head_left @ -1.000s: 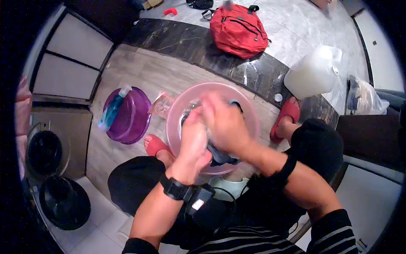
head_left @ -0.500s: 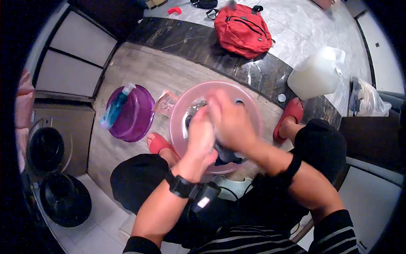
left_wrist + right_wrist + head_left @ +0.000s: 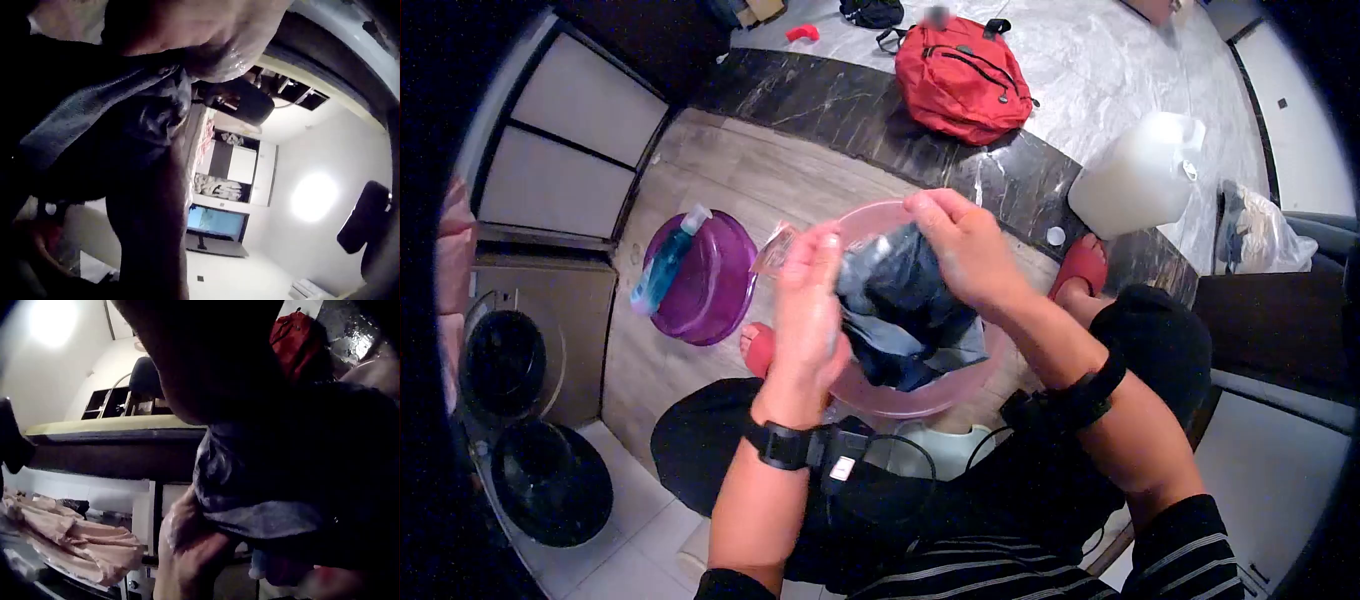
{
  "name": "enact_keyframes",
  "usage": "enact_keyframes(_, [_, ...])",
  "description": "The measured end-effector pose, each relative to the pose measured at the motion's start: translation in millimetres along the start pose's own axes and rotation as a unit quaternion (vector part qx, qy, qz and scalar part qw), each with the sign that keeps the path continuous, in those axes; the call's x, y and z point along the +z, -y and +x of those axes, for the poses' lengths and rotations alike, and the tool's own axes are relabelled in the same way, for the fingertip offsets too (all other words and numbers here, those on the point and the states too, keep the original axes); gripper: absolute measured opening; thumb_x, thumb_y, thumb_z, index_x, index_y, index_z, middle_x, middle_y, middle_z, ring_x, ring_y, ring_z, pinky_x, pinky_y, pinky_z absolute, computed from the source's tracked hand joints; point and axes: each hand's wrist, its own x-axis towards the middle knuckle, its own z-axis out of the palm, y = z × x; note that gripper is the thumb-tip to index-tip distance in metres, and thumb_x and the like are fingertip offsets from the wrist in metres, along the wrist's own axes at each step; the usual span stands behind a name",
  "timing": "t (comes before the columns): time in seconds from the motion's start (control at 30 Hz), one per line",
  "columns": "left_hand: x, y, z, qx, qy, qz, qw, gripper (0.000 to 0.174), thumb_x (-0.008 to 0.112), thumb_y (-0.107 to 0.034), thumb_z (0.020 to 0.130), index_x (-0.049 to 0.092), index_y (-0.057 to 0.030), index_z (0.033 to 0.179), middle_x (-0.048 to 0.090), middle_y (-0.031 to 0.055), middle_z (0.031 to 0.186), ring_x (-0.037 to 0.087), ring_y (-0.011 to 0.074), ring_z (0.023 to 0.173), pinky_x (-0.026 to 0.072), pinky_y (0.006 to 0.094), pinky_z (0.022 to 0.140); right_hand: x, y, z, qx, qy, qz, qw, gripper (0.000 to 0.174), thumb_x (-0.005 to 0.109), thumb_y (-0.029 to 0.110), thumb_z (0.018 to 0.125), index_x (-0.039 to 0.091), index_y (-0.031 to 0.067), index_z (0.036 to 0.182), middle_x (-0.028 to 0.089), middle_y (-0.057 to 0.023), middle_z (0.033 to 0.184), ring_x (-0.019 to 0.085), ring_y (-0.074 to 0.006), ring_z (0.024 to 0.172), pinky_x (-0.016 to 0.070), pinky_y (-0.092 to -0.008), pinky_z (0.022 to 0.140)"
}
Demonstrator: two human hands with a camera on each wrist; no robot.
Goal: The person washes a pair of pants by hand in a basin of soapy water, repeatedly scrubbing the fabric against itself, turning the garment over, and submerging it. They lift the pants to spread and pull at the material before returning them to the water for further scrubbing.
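A wet, dark blue cloth garment (image 3: 910,300) with lighter blue patches hangs spread between my two hands over a pink basin (image 3: 905,404). My left hand (image 3: 805,300) grips its left side, fingers pointing up and away from me. On the far right side, my right hand (image 3: 968,245) pinches the cloth near the basin's rim. Both wrist views show the bunched garment (image 3: 156,106) running from one hand to the other. A wet sheen shows on the left hand (image 3: 187,550) in the right wrist view. The cloth hides most of the basin's inside.
A purple basin (image 3: 735,300) with a bottle of blue liquid (image 3: 668,262) across it stands at the left. Beyond the dark stone strip lies a red backpack (image 3: 965,80). A whitish jug (image 3: 1135,175) stands at the right, near a foot in a red slipper (image 3: 1083,265).
Earlier my hands were pressed together over the basin, blurred with motion, with the garment bunched under them. Now they are apart, and the garment is raised and spread between them.
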Motion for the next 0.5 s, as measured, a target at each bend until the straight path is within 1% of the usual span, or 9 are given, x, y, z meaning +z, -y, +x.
enact_keyframes(0.03, [-5.9,-4.0,2.8,0.011,-0.012,-0.009,1.0,0.026,0.052,-0.018,0.096,0.054,-0.0021,0.117,0.062,0.0065,0.105,0.059,0.0161,0.096,0.0466,0.0291,0.088,-6.4,2.8,0.9,0.048,0.011,0.019,0.999,0.035,0.052,0.03,0.096,0.061,0.0002,0.111,0.063,-0.0043,0.095,0.056,-0.0122,0.09,0.0444,-0.0273,0.081])
enact_keyframes(0.07, [-9.6,-6.4,4.4,0.023,-0.016,-0.007,1.0,0.025,0.053,-0.017,0.096,0.054,-0.0018,0.117,0.063,0.0069,0.105,0.06,0.0164,0.096,0.0467,0.029,0.088,-9.7,-0.2,2.9,0.04,0.019,0.053,0.998,0.032,0.055,0.031,0.095,0.062,0.0028,0.109,0.061,-0.0003,0.094,0.055,-0.0082,0.087,0.044,-0.0241,0.078])
enact_keyframes(0.13, [-16.9,-6.9,5.6,0.047,-0.02,0.001,0.999,0.024,0.053,-0.013,0.095,0.053,-0.0012,0.116,0.063,0.0079,0.107,0.06,0.0168,0.097,0.047,0.0286,0.088,-14.9,2.1,1.1,0.056,0.066,0.107,0.99,0.03,0.057,0.03,0.094,0.061,0.0036,0.109,0.061,-0.0001,0.095,0.055,-0.0076,0.086,0.0442,-0.0237,0.077])
enact_keyframes(0.23, [-26.8,-8.0,5.6,0.062,0.006,0.043,0.997,0.026,0.054,-0.011,0.094,0.052,-0.001,0.118,0.063,0.009,0.109,0.06,0.0174,0.1,0.0467,0.0295,0.09,-20.7,10.9,-2.9,0.065,0.121,0.181,0.974,0.028,0.06,0.028,0.093,0.06,0.005,0.11,0.061,-0.0003,0.096,0.055,-0.0073,0.086,0.0451,-0.0237,0.077])
enact_keyframes(0.27, [-26.9,-10.5,3.1,0.053,0.013,0.043,0.998,0.028,0.056,-0.013,0.093,0.052,-0.0009,0.119,0.063,0.0095,0.112,0.06,0.0177,0.101,0.0464,0.0301,0.092,-23.5,13.5,-4.3,0.063,0.136,0.203,0.968,0.028,0.061,0.027,0.092,0.059,0.0055,0.11,0.061,-0.0004,0.096,0.056,-0.0073,0.086,0.0455,-0.0238,0.077])
enact_keyframes(0.37, [-31.3,-9.9,1.6,0.03,0.037,0.007,0.999,0.03,0.059,-0.014,0.092,0.053,-0.0008,0.118,0.063,0.0094,0.113,0.06,0.0179,0.101,0.0465,0.031,0.092,-25.4,15.6,-6.4,0.082,0.17,0.312,0.931,0.027,0.063,0.023,0.091,0.059,0.0057,0.111,0.062,-0.0011,0.099,0.058,-0.009,0.089,0.0471,-0.0251,0.08])
enact_keyframes(0.4, [-31.7,-13.4,-1.1,0.002,0.082,0.004,0.997,0.031,0.059,-0.021,0.092,0.055,-0.0012,0.116,0.063,0.0091,0.113,0.06,0.0182,0.101,0.0466,0.0312,0.092,-25.8,16.4,-6.8,0.085,0.185,0.33,0.922,0.026,0.063,0.022,0.091,0.058,0.0058,0.111,0.063,-0.0013,0.1,0.058,-0.0093,0.089,0.0476,-0.0256,0.081])
enact_keyframes(0.47, [-21.5,-17.4,-9.5,-0.075,0.091,-0.018,0.993,0.034,0.057,-0.027,0.093,0.056,-0.0019,0.116,0.063,0.0081,0.112,0.06,0.0178,0.101,0.0468,0.031,0.091,-26.9,17.1,-7.8,0.091,0.214,0.367,0.901,0.026,0.064,0.02,0.09,0.058,0.006,0.112,0.063,-0.0018,0.101,0.059,-0.01,0.091,0.0485,-0.0265,0.081])
enact_keyframes(0.5, [-15.1,-20.6,-14.0,-0.114,0.096,-0.03,0.988,0.035,0.056,-0.03,0.094,0.057,-0.0022,0.116,0.063,0.0077,0.112,0.06,0.0176,0.1,0.0469,0.0309,0.091,-26.6,16.1,-7.8,0.087,0.224,0.359,0.902,0.027,0.065,0.019,0.09,0.058,0.006,0.112,0.063,-0.0019,0.101,0.059,-0.01,0.09,0.0488,-0.0266,0.081])
